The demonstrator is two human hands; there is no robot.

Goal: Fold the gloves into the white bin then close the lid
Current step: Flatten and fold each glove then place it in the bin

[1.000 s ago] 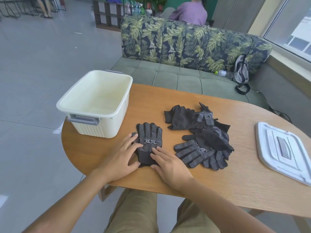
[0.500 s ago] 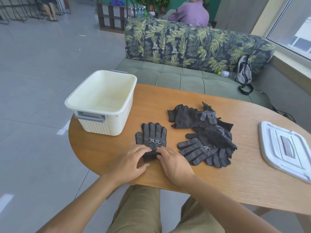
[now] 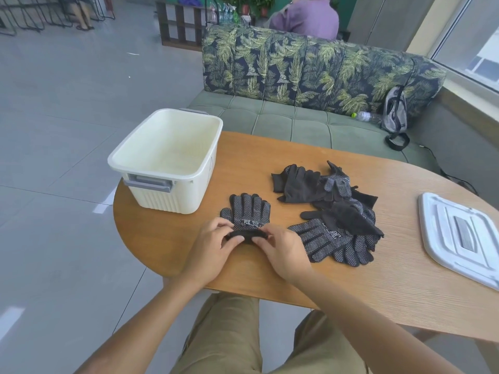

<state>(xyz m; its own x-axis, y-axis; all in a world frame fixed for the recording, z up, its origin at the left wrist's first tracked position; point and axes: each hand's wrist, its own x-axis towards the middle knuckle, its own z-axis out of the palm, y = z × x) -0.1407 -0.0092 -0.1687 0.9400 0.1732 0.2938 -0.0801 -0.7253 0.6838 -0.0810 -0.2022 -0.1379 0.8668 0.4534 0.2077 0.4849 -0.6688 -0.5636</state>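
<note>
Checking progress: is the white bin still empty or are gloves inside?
Empty as far as shown: the white bin shows only its bare pale floor. Every glove lies on the table.

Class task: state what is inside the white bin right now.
The white bin shows only its bare textured floor; no gloves are inside. Its near wall hides a strip of the floor.

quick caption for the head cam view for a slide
Both hands, left hand and right hand, pinch the cuff of a dotted black glove beside the open white bin.
</note>
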